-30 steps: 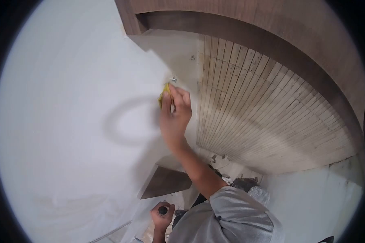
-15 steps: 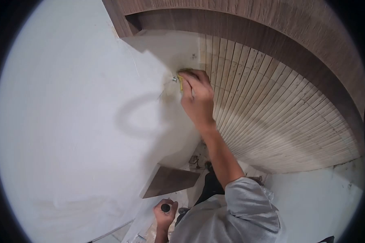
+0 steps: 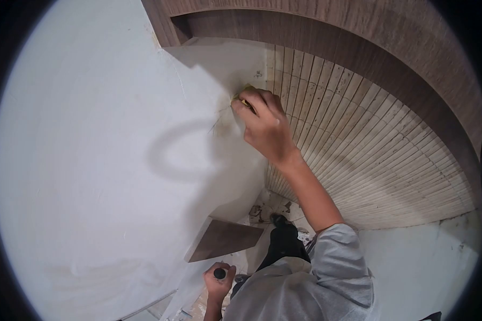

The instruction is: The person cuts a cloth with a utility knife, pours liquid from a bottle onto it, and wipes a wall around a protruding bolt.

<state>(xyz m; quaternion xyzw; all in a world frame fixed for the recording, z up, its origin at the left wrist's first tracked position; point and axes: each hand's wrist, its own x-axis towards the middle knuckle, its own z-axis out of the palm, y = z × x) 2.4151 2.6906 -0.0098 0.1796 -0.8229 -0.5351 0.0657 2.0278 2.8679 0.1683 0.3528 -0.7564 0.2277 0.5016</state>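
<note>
My right hand reaches up to the white wall, close to where the wall meets the ribbed panel. Its fingers are closed round a small yellow piece that looks soft, like a sponge or cloth. Most of that piece is hidden by the fingers, and it appears to touch the wall. Faint scratches and a brownish smudge mark the wall just below the fingertips. Low down, my left hand is a fist round an upright tool handle with a round black end; the tool's other end is hidden.
A ribbed, bamboo-like panel fills the right, under a curved dark wood edge. A small brown wooden board juts from the wall above my left hand. The floor below is tiled and stained.
My right hand has shifted slightly, and its fingers and the yellow piece now cover the small metal fitting that showed on the wall. My left hand has hardly moved.
</note>
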